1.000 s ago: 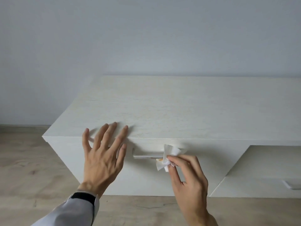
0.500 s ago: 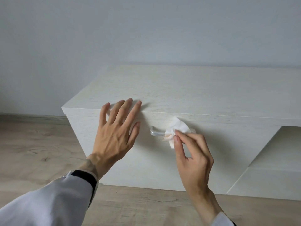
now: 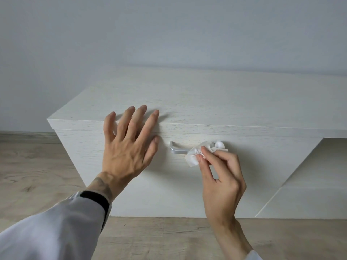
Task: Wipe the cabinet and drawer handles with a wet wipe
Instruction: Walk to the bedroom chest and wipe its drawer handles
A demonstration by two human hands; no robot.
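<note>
A single head-worn, wide-angle view looks forward and down from above and in front of a low white cabinet, close enough that both forearms enter from the bottom edge. The lens faces a plain pale wall — the cabinet's top and front panel fill the middle, its straight edges splayed outward toward the frame's corners. Wood-look floor shows at left and along the bottom — no second view covers the scene.

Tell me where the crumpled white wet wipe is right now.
In the head view, the crumpled white wet wipe is right of centre, pinched in the right hand around the silver metal handle on the white cabinet front.
</note>
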